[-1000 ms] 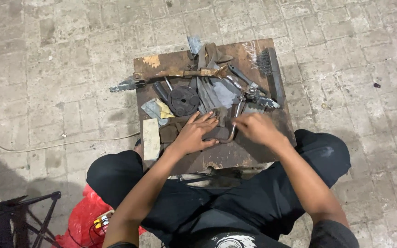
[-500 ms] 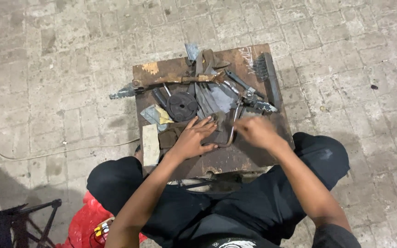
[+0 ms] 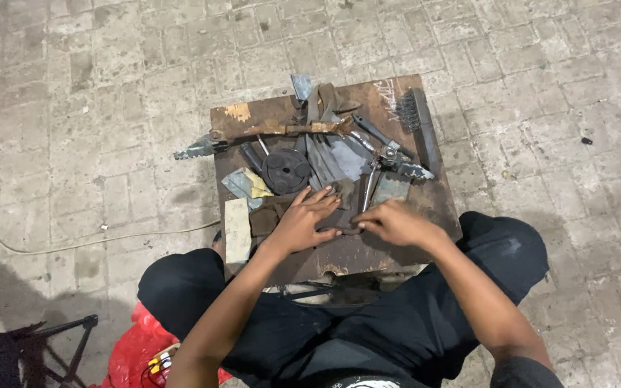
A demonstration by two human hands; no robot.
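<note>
Workpiece (image 3: 345, 228) mostly hidden beneath left hand (image 3: 303, 223) and right hand (image 3: 395, 223).

floor: grey paving bricks (image 3: 95, 86) | thin pale cord (image 3: 73, 244) lying across the bricks at left | red plastic bag (image 3: 134, 352) at lower left, small coloured items at its edge | dark metal stand (image 3: 59, 338) beside the bag | small dark speck (image 3: 586, 141) on the paving at right
</note>
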